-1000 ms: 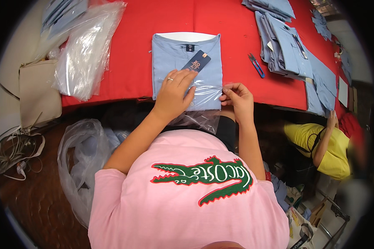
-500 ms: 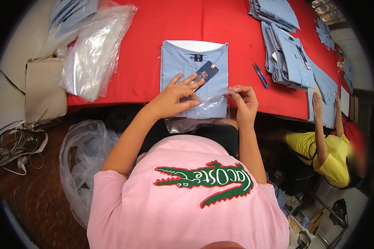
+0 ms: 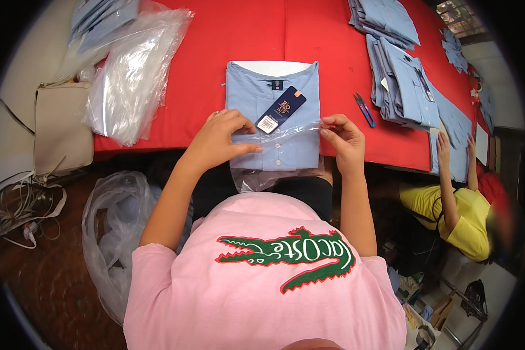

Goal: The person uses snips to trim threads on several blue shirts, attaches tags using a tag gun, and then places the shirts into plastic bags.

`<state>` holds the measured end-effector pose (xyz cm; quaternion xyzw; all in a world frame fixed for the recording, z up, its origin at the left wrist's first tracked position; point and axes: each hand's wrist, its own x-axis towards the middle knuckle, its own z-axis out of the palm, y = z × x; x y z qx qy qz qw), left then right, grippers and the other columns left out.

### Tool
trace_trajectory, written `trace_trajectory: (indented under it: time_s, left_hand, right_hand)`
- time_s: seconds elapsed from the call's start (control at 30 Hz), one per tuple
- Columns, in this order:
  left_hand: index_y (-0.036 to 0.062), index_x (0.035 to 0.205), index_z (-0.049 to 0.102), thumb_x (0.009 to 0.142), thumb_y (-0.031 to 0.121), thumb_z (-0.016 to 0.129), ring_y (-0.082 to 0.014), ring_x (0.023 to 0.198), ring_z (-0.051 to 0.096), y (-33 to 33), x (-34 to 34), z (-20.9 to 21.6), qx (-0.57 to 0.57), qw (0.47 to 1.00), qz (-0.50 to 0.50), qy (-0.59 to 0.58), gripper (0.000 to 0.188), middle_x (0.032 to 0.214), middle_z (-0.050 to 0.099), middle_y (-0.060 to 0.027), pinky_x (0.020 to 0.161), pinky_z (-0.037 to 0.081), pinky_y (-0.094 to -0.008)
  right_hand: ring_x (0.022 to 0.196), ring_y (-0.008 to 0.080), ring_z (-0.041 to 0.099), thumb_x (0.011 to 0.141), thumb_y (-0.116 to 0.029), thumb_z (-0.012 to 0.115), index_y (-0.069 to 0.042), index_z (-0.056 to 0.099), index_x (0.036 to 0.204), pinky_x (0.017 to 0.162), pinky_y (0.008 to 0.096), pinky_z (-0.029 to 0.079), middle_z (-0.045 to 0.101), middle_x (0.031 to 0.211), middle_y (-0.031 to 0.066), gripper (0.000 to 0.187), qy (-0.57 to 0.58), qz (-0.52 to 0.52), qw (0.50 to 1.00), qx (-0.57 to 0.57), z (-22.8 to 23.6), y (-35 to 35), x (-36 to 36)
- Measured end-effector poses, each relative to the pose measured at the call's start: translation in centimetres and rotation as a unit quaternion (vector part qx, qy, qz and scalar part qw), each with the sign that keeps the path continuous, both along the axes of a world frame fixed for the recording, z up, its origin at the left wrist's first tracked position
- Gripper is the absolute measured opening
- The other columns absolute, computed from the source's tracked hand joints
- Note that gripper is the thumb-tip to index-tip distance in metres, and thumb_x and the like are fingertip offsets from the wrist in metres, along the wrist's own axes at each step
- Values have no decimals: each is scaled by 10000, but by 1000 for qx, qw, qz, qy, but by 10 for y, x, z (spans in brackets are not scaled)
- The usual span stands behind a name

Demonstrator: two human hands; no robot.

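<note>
In front of me a folded light blue shirt (image 3: 300,93) lies on the table's near edge, with white card showing behind its neckline. A dark blue hang tag (image 3: 284,108) with a white sticker rests slantwise on its front. A clear plastic bag (image 3: 259,179) covers the shirt's lower part, and its bottom hangs past the table edge. My right hand (image 3: 347,143) pinches the bag's upper edge at the shirt's right side. At the left side, my left hand (image 3: 216,140) lies over the shirt and bag edge, its thumb apart from its bent fingers.
Clear plastic bags (image 3: 134,81) are piled at the left on the red table (image 3: 227,29), beside a beige handbag (image 3: 64,128). Blue thread snips (image 3: 364,109) lie at right near folded shirts (image 3: 399,84). A person in a yellow top (image 3: 466,213) handles another blue shirt (image 3: 452,160).
My left hand has slid left off the hang tag to the shirt's left edge, uncovering the sticker. My right hand keeps its pinch on the bag at nearly the same spot.
</note>
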<state>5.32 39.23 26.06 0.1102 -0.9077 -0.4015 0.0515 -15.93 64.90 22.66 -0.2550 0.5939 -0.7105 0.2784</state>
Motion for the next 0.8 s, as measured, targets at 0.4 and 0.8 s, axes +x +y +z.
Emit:
trace_trajectory:
  time_s: [0.4, 0.8]
  left_hand:
    - [38, 1066, 674, 902, 127, 818, -109, 828, 586, -11, 10, 2, 196, 977, 28, -77, 236, 880, 663, 5, 754, 476, -290]
    - [37, 1050, 775, 957, 162, 771, -281, 1016, 686, -17, 13, -6, -32, 993, 84, 70, 156, 1112, 769, -79, 954, 507, -406]
  right_hand:
    - [1012, 126, 661, 895, 137, 739, 31, 767, 1089, 946, 279, 532, 707, 1078, 44, 223, 80, -30, 996, 3, 6, -8, -4]
    - [1031, 144, 673, 935, 72, 746, 30, 772, 1139, 917, 284, 545, 717, 1235, 65, 210, 95, -26, 993, 66, 19, -24, -8]
